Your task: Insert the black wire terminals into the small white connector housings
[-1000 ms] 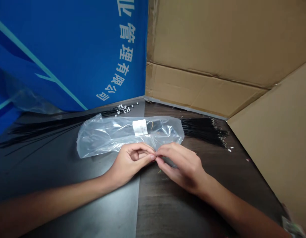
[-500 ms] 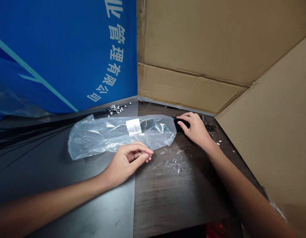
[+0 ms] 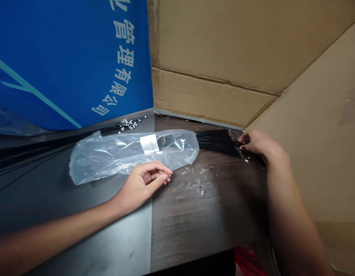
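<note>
My left grip [image 3: 144, 184] is narrow: the thumb and the index finger come near together, but I cannot tell whether some small piece is between them. My right grip [image 3: 263, 146] is bent, with the thumb and the fingers a little apart, at the far right part of the tabletop [image 3: 180, 226]. Its fingertips are at the ends of the bundle of black wires [image 3: 214, 140]; whether they hold 1 of these wires, I cannot tell.

This bundle lies to the left of my right grip, and its other end goes inside the clear plastic bag [image 3: 114, 161]. The bag lies just behind my left grip and reaches to both sides of it. On the bag there is 1 white label [image 3: 149, 144]. Between my 2 grips, nearer to the left, small clear pieces [image 3: 201, 188] are scattered on the dark wood surface. Just in front of my right grip, beside the wire ends, lies 1 small white piece [image 3: 246, 160].

Behind the bag, farther from my left grip, the second bundle of wires [image 3: 36, 143] runs away to the left, with white connectors [image 3: 128, 125] at its right end. Behind everything stand the blue panel [image 3: 65, 57] and the cardboard [image 3: 223, 42].
</note>
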The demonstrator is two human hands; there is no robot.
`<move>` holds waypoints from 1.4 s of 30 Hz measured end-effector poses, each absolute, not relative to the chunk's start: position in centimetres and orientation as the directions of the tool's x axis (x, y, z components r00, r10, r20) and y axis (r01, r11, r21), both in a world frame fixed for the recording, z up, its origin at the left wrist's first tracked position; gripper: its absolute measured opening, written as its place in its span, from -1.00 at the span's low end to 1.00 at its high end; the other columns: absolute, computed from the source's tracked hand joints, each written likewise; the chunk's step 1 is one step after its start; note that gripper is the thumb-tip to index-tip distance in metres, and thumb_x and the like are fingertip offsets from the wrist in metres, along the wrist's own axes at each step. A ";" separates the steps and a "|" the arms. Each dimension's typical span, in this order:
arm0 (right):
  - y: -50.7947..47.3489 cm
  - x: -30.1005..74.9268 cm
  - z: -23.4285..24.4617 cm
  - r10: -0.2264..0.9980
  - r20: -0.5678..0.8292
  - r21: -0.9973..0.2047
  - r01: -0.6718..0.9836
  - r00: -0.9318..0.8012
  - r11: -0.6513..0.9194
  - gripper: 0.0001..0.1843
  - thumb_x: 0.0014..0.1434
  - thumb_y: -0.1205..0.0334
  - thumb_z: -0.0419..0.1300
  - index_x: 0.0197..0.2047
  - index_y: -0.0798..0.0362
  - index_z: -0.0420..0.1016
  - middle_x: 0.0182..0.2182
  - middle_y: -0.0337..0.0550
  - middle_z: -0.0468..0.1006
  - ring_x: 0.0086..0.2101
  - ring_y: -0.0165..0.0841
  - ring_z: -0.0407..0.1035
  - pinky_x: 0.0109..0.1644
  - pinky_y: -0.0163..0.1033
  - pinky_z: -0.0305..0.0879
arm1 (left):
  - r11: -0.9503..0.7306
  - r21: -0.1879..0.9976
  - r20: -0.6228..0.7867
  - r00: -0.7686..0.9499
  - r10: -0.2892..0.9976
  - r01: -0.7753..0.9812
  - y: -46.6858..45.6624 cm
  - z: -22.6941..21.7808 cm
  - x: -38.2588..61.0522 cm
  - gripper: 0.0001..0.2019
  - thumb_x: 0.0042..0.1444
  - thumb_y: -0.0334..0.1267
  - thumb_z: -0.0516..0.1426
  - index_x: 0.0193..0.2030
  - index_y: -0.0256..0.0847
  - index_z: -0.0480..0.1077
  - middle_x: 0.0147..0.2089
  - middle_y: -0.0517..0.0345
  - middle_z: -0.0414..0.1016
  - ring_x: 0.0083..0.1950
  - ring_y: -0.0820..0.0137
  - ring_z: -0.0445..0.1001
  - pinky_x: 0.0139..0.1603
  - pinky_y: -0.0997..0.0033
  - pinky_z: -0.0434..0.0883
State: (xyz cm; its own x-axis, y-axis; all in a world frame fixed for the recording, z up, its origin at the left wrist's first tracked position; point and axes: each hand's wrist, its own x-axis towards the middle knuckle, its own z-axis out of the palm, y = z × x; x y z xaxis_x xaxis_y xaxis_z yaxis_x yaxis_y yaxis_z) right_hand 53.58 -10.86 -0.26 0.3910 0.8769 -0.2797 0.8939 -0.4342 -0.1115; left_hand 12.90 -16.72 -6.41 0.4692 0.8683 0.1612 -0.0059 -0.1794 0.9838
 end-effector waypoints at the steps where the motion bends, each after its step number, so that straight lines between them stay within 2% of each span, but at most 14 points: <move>1: -11.0 53.4 0.0 0.876 -0.275 -0.118 0.890 0.396 -0.440 -0.74 0.29 0.42 0.30 0.04 0.15 0.60 -0.07 -0.09 0.61 -0.13 -0.41 0.45 0.18 -0.17 0.43 | -0.181 0.983 0.162 0.471 0.867 -0.004 -16.7 -6.4 12.9 -0.89 0.29 -0.35 0.26 -0.15 -0.35 0.63 -0.22 0.00 0.63 -0.23 0.49 0.65 -0.14 0.61 0.59; 7: -12.7 52.9 2.1 0.864 -0.191 -0.192 0.845 0.466 -0.498 -0.81 0.32 0.38 0.21 -0.08 0.17 0.64 -0.19 -0.11 0.63 -0.24 -0.44 0.40 -0.02 -0.26 0.31 | -0.175 0.984 0.164 0.482 0.861 -0.024 -16.8 -6.5 12.9 -0.88 0.30 -0.36 0.25 -0.15 -0.36 0.63 -0.21 -0.01 0.62 -0.24 0.49 0.64 -0.18 0.61 0.59; 13: -13.5 52.4 2.9 0.872 -0.113 -0.281 0.826 0.477 -0.488 -0.79 0.27 0.35 0.17 -0.19 0.18 0.65 -0.25 0.00 0.64 -0.29 -0.43 0.36 -0.05 -0.17 0.23 | -0.171 0.985 0.159 0.492 0.856 -0.021 -16.7 -6.8 12.9 -0.87 0.34 -0.34 0.24 -0.13 -0.35 0.62 -0.22 0.00 0.62 -0.23 0.49 0.64 -0.17 0.61 0.59; 16: -13.6 51.9 3.4 0.869 -0.080 -0.358 0.799 0.489 -0.483 -0.82 0.26 0.31 0.19 -0.24 0.18 0.62 -0.29 0.01 0.62 -0.31 -0.43 0.35 -0.05 -0.14 0.21 | -0.171 0.985 0.164 0.494 0.854 -0.031 -16.8 -6.8 12.9 -0.88 0.34 -0.35 0.23 -0.13 -0.34 0.62 -0.21 0.01 0.62 -0.23 0.49 0.64 -0.18 0.60 0.59; 19: -13.6 51.6 3.7 0.862 -0.068 -0.475 0.744 0.502 -0.470 -0.87 0.27 0.33 0.23 -0.28 0.17 0.59 -0.37 -0.07 0.58 -0.35 -0.47 0.32 -0.07 -0.17 0.20 | -0.171 0.985 0.165 0.497 0.852 -0.033 -16.8 -6.7 12.9 -0.88 0.33 -0.38 0.23 -0.13 -0.34 0.62 -0.21 0.02 0.62 -0.23 0.50 0.64 -0.18 0.62 0.58; 24: -13.0 51.0 3.5 0.799 -0.026 -0.747 0.519 0.601 -0.415 -0.95 0.25 0.44 0.33 -0.28 0.22 0.62 -0.45 -0.19 0.51 -0.41 -0.58 0.27 -0.15 -0.30 0.17 | -0.170 0.985 0.159 0.496 0.854 -0.023 -16.8 -6.6 13.0 -0.88 0.33 -0.38 0.23 -0.14 -0.34 0.63 -0.20 0.01 0.62 -0.24 0.50 0.64 -0.18 0.62 0.59; 27: -12.2 50.5 2.9 0.777 -0.055 -0.911 0.286 0.627 -0.296 -0.96 0.31 0.46 0.29 -0.21 0.25 0.59 -0.40 -0.19 0.56 -0.41 -0.59 0.38 -0.23 -0.41 0.28 | -0.170 0.985 0.163 0.493 0.855 -0.030 -16.8 -6.6 13.0 -0.88 0.32 -0.39 0.23 -0.14 -0.33 0.63 -0.21 0.02 0.61 -0.24 0.51 0.63 -0.20 0.64 0.58; 29: -11.7 50.3 2.5 0.769 -0.066 -0.969 0.145 0.636 -0.202 -0.96 0.34 0.47 0.26 -0.18 0.26 0.56 -0.32 -0.17 0.60 -0.38 -0.59 0.45 -0.25 -0.47 0.36 | -0.170 0.985 0.163 0.495 0.853 -0.031 -16.7 -6.6 13.0 -0.89 0.32 -0.39 0.23 -0.14 -0.33 0.63 -0.21 0.03 0.61 -0.25 0.51 0.63 -0.19 0.64 0.58; 33: -11.2 50.1 2.3 0.710 -0.101 -0.995 -0.071 0.697 -0.071 -0.94 0.36 0.50 0.22 -0.18 0.28 0.53 -0.30 -0.17 0.60 -0.38 -0.62 0.48 -0.28 -0.54 0.42 | -0.167 0.985 0.161 0.491 0.856 -0.031 -16.7 -6.8 13.1 -0.89 0.32 -0.37 0.24 -0.14 -0.33 0.63 -0.20 0.01 0.61 -0.24 0.50 0.64 -0.19 0.63 0.58; 36: -11.4 50.3 2.5 0.663 -0.109 -0.988 -0.157 0.741 0.012 -0.92 0.35 0.53 0.18 -0.20 0.25 0.49 -0.30 -0.19 0.58 -0.37 -0.61 0.49 -0.26 -0.53 0.45 | -0.167 0.986 0.157 0.487 0.859 -0.024 -16.8 -6.8 13.0 -0.88 0.32 -0.37 0.23 -0.13 -0.34 0.63 -0.21 0.01 0.61 -0.24 0.50 0.64 -0.18 0.62 0.58; 39: -11.2 50.8 2.6 0.624 -0.072 -0.984 -0.157 0.778 0.083 -0.88 0.34 0.53 0.15 -0.24 0.22 0.46 -0.28 -0.15 0.58 -0.41 -0.63 0.45 -0.28 -0.53 0.39 | -0.166 0.986 0.151 0.481 0.863 -0.013 -16.9 -6.7 13.0 -0.87 0.32 -0.37 0.23 -0.14 -0.36 0.63 -0.22 0.00 0.60 -0.24 0.50 0.63 -0.18 0.62 0.58; 42: -10.5 51.4 2.5 0.570 0.025 -0.986 -0.076 0.821 0.152 -0.86 0.33 0.51 0.13 -0.29 0.19 0.41 -0.09 0.04 0.63 -0.43 -0.66 0.38 -0.30 -0.49 0.30 | -0.159 0.987 0.140 0.477 0.867 0.000 -16.8 -6.7 13.1 -0.87 0.32 -0.37 0.23 -0.13 -0.37 0.62 -0.21 0.00 0.59 -0.24 0.50 0.62 -0.17 0.61 0.58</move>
